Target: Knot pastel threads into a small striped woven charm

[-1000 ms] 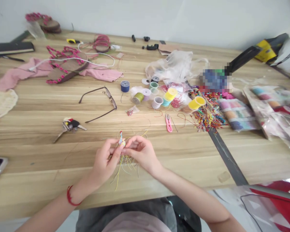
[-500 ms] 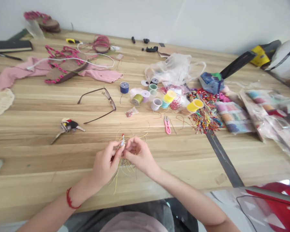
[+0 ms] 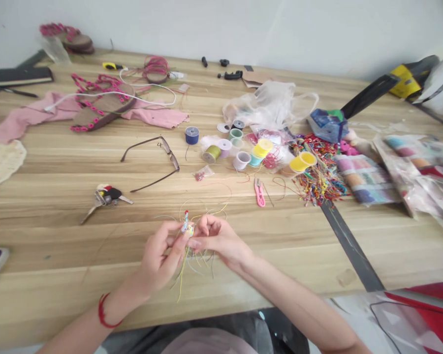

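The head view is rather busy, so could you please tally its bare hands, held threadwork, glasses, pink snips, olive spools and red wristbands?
Hands: 2 (left hand, right hand)
Held threadwork: 1 bundle
Glasses: 1 pair
Pink snips: 1
Olive spool: 1
Red wristband: 1
Total: 7

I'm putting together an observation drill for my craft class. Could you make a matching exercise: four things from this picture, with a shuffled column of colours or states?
Things
1. Threadwork piece
2. Thread snips
3. Eyeglasses
4. Bracelet

Colours or states
A. Lying with both temples unfolded
B. Red and worn
C. Held by the left hand, with loose threads hanging down
D. Pink-handled

Right pairs: 1-C, 2-D, 3-A, 4-B
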Demonstrator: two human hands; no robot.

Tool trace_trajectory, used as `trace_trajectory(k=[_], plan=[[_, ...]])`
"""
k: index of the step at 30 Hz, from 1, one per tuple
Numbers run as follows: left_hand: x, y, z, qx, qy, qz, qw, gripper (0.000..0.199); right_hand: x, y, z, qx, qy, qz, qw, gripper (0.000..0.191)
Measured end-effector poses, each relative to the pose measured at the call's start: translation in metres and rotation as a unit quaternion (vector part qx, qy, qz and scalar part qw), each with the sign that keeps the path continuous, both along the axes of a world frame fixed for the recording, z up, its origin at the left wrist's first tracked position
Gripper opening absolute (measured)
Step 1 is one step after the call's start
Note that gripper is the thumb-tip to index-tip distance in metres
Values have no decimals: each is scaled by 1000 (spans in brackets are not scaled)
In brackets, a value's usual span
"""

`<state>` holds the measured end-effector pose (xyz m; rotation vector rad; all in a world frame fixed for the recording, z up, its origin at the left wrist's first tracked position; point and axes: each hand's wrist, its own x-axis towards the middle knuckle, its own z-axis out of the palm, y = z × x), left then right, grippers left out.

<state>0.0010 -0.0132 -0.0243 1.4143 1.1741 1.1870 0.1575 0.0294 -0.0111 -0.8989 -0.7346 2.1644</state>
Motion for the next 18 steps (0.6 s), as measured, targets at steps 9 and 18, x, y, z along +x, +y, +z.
trace_trajectory(k=[9, 18], plan=[[-5, 6, -2, 143, 164, 11, 976, 22, -4, -4, -10, 101, -57, -57, 992, 36], [-2, 6, 3, 60, 95, 18, 994, 11, 0, 3, -4, 22, -26, -18, 999, 45]])
